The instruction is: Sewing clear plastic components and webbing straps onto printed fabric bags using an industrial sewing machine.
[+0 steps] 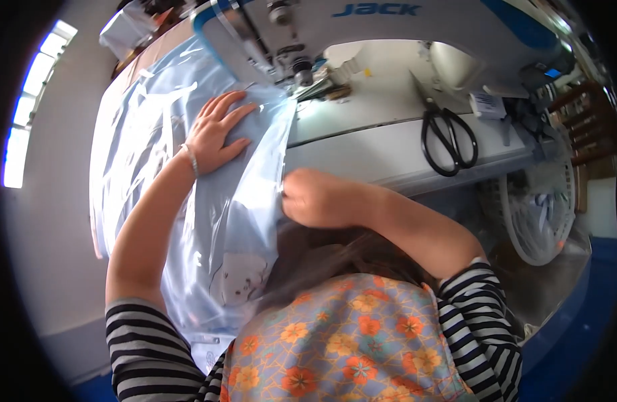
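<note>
Light blue fabric (pixel 188 147) lies across the bench (pixel 389 151), running under the presser foot (pixel 302 77) of the white sewing machine (pixel 389 30). Left hand (pixel 215 134) rests flat on the fabric just beside the foot, fingers released and spread. Right hand (pixel 315 197) has fingers clenched, pinching the fabric's right edge at the bench front. Black scissors (pixel 448 141) lie well apart to the right

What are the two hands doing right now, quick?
Left hand: open, pressed flat on the light blue fabric by the sewing machine.
Right hand: closed, pinching the fabric's edge.
</note>
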Action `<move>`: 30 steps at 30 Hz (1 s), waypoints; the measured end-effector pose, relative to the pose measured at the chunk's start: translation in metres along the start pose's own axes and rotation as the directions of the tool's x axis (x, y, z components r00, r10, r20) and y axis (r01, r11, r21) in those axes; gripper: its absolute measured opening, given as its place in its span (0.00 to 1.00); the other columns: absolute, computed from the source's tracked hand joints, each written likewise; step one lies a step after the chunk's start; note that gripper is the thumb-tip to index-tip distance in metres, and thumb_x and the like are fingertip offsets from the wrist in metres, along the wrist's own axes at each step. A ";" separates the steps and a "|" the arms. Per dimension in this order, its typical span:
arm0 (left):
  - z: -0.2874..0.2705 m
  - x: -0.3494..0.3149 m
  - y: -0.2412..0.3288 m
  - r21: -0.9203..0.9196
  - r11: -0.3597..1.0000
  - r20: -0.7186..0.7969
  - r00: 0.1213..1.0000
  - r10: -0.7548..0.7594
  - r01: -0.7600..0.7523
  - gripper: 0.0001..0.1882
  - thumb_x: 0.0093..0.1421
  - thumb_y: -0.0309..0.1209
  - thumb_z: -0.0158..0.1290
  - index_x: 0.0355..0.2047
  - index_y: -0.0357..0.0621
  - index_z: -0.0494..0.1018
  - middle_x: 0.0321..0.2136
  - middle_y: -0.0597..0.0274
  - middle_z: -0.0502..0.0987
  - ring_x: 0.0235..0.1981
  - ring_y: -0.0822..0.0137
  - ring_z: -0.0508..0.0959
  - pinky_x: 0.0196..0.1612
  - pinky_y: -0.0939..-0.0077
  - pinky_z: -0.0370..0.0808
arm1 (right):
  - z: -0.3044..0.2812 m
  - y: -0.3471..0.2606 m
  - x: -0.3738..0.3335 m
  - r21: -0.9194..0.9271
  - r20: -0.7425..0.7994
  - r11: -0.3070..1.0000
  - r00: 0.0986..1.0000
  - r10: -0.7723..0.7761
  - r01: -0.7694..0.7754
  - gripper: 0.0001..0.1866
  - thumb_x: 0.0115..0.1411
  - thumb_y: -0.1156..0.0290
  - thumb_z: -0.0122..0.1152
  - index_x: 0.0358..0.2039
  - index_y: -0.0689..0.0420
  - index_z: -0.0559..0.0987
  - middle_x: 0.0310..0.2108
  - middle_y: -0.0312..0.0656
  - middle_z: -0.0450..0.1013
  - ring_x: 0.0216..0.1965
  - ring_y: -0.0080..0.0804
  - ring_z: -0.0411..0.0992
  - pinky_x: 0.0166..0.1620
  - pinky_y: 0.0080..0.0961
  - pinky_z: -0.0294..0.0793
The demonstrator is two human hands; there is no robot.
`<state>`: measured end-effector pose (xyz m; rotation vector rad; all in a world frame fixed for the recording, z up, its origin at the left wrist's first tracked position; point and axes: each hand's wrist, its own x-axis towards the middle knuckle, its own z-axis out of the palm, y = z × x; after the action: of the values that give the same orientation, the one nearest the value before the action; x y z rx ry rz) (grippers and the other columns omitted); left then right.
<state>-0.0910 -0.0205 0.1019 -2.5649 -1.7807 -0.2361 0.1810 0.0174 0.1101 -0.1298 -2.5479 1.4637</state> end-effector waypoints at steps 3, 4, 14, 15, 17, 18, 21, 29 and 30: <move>0.000 0.005 -0.009 -0.012 1.000 0.021 1.000 0.005 -0.005 0.34 0.49 0.38 0.57 0.59 0.48 0.67 0.61 0.48 0.63 0.63 0.45 0.61 0.65 0.53 0.56 | -0.036 -0.004 -0.073 -0.184 -0.363 0.972 0.929 0.068 -0.143 0.19 0.54 0.72 0.61 0.48 0.60 0.76 0.46 0.53 0.74 0.52 0.48 0.70 0.55 0.37 0.69; 0.001 0.005 -0.012 -0.005 1.000 0.019 1.000 0.017 -0.017 0.34 0.49 0.38 0.57 0.58 0.48 0.67 0.61 0.48 0.63 0.63 0.45 0.61 0.65 0.53 0.56 | -0.045 0.000 -0.099 -0.430 -0.503 0.842 0.861 0.077 -0.326 0.21 0.53 0.72 0.63 0.49 0.60 0.76 0.50 0.52 0.72 0.55 0.49 0.68 0.57 0.39 0.67; -0.021 -0.014 0.025 0.169 0.983 -0.070 0.996 -0.063 0.074 0.21 0.56 0.31 0.55 0.52 0.46 0.73 0.61 0.52 0.64 0.60 0.49 0.65 0.63 0.57 0.62 | -0.040 0.030 -0.112 -0.663 -0.700 0.560 0.677 -0.228 -0.496 0.19 0.54 0.74 0.61 0.48 0.60 0.76 0.55 0.51 0.69 0.56 0.51 0.66 0.59 0.42 0.65; -0.027 -0.021 0.041 0.188 0.968 -0.034 0.986 -0.165 0.168 0.20 0.56 0.30 0.55 0.50 0.46 0.74 0.61 0.53 0.64 0.60 0.50 0.65 0.63 0.57 0.62 | -0.026 0.022 -0.112 -0.595 -0.698 0.694 0.688 -0.198 -0.405 0.18 0.54 0.78 0.60 0.47 0.61 0.77 0.54 0.50 0.70 0.55 0.51 0.68 0.58 0.42 0.66; -0.053 -0.058 0.086 0.125 0.976 -0.150 0.976 -0.158 0.178 0.19 0.55 0.29 0.57 0.48 0.46 0.75 0.59 0.53 0.66 0.59 0.50 0.66 0.62 0.58 0.63 | 0.009 0.006 -0.105 -0.541 -0.556 0.834 0.789 -0.260 -0.107 0.15 0.51 0.82 0.59 0.42 0.61 0.78 0.47 0.49 0.74 0.48 0.49 0.72 0.52 0.40 0.71; -0.054 -0.087 0.111 0.013 0.986 -0.212 0.964 -0.158 0.165 0.20 0.53 0.28 0.58 0.48 0.45 0.75 0.57 0.53 0.68 0.59 0.50 0.67 0.61 0.57 0.65 | 0.028 0.003 -0.106 -0.564 -0.487 0.819 0.842 -0.232 -0.101 0.14 0.50 0.83 0.60 0.40 0.62 0.78 0.45 0.50 0.74 0.46 0.50 0.73 0.50 0.40 0.72; -0.062 -0.178 0.199 -0.320 0.924 -0.192 0.941 -0.279 0.209 0.21 0.55 0.29 0.58 0.50 0.43 0.73 0.57 0.52 0.67 0.58 0.51 0.66 0.60 0.58 0.64 | 0.074 -0.003 -0.087 -0.407 -0.492 0.912 0.852 -0.177 -0.046 0.13 0.50 0.84 0.60 0.38 0.63 0.78 0.44 0.50 0.74 0.44 0.50 0.73 0.47 0.37 0.73; 0.052 -0.362 0.270 -0.609 0.286 -0.481 -0.058 -0.875 0.740 0.27 0.60 0.36 0.57 0.57 0.41 0.64 0.62 0.52 0.60 0.61 0.56 0.63 0.61 0.59 0.61 | 0.086 -0.009 -0.039 0.720 -0.410 0.694 0.802 0.435 -0.009 0.19 0.59 0.81 0.46 0.51 0.62 0.73 0.44 0.38 0.74 0.45 0.28 0.72 0.52 0.26 0.70; 0.062 -0.373 0.260 -0.917 0.135 -0.232 -0.228 -0.945 0.375 0.30 0.61 0.40 0.56 0.60 0.43 0.61 0.64 0.55 0.56 0.62 0.58 0.61 0.62 0.58 0.59 | 0.082 -0.007 -0.032 0.757 -0.426 0.651 0.796 0.431 0.053 0.19 0.59 0.81 0.47 0.51 0.62 0.73 0.45 0.39 0.73 0.46 0.28 0.72 0.52 0.26 0.71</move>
<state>0.0306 -0.4538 0.0125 -0.2446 -2.4188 -1.9299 0.1952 -0.0610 0.0718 -0.6366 -1.3348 2.0361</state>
